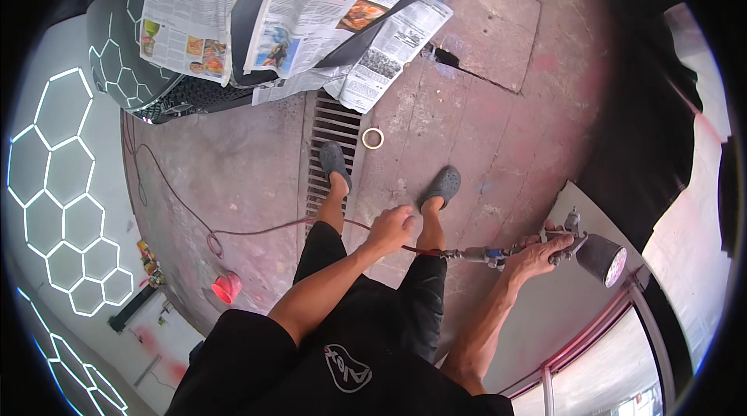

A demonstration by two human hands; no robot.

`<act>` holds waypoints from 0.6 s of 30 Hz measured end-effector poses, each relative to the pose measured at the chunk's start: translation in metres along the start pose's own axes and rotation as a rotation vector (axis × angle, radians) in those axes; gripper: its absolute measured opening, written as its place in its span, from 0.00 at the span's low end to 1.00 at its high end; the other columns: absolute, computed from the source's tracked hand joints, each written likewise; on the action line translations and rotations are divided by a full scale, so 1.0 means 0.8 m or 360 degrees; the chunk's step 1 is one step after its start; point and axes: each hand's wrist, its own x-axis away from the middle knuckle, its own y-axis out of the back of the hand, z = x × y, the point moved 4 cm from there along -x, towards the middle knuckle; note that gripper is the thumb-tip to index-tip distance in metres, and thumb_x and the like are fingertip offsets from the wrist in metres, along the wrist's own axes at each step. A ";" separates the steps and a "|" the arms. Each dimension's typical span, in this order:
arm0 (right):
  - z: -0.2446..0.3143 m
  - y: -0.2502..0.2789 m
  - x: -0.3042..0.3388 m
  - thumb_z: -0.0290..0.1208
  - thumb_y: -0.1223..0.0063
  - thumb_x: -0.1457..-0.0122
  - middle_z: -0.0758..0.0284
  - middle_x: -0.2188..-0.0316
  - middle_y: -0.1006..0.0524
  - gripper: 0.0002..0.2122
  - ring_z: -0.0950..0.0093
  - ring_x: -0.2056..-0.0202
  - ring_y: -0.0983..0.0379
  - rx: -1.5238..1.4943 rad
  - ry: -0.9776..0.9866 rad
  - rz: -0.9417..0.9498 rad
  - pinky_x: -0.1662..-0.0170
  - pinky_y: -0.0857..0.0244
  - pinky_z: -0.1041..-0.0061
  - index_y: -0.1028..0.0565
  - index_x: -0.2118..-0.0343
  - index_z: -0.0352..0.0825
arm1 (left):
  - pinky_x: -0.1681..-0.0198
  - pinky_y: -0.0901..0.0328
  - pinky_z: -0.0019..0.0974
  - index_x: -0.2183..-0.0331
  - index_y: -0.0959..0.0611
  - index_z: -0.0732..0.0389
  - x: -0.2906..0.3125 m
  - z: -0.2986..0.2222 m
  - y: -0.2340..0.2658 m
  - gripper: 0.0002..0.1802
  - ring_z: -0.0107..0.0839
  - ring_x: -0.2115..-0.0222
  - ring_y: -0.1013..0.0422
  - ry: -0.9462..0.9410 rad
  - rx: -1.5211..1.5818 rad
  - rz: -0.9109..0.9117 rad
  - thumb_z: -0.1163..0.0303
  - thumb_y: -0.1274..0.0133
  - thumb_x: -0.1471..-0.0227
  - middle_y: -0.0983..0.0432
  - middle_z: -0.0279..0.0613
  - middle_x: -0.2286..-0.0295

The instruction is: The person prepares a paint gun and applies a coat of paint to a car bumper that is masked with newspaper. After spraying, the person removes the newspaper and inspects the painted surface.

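Observation:
My right hand (pixel 537 255) is wrapped round the handle of a spray gun (pixel 574 235). A dark paint cup (pixel 601 260) with a pale, stained end sticks out to the gun's right. From the gun's fittings a reddish-brown air hose (pixel 424 251) runs left across my body. My left hand (pixel 391 229) is closed, its fingers curled where the hose passes, and seems to grip it; the part inside the hand is hidden. Ahead stands a dark car (pixel 124 42), its front partly covered with newspaper sheets (pixel 292 27).
A roll of masking tape (pixel 373 138) lies beside the floor grate (pixel 331 124), near my feet. The hose trails over the floor to the left, past a red container (pixel 227 287). Black sheeting (pixel 630 112) hangs at right, with a grey panel (pixel 572 291) below it.

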 end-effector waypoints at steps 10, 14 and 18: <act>0.034 -0.099 0.142 0.60 0.63 0.23 0.66 0.60 0.25 0.28 0.84 0.80 0.41 0.0153 0.0281 0.0246 0.79 0.47 0.82 0.32 0.52 0.33 | 0.44 0.32 0.53 0.48 0.17 0.64 0.077 0.164 0.127 0.24 0.55 0.51 0.22 0.0113 -0.0233 -0.0335 0.58 0.37 0.39 0.17 0.57 0.55; 0.038 -0.118 0.199 0.62 0.65 0.24 0.66 0.60 0.25 0.30 0.84 0.80 0.43 0.0213 0.0260 0.0310 0.78 0.49 0.81 0.32 0.50 0.33 | 0.48 0.27 0.44 0.48 0.17 0.64 0.020 -0.018 0.125 0.17 0.47 0.53 0.19 -0.0324 0.0755 0.0104 0.66 0.41 0.34 0.17 0.54 0.53; 0.049 -0.137 0.258 0.65 0.65 0.25 0.66 0.58 0.25 0.32 0.83 0.80 0.44 0.0244 0.0286 0.0287 0.78 0.51 0.80 0.31 0.48 0.33 | 0.50 0.29 0.47 0.49 0.17 0.63 0.019 -0.075 0.137 0.17 0.46 0.58 0.18 -0.0689 0.0633 -0.0138 0.69 0.39 0.37 0.15 0.53 0.57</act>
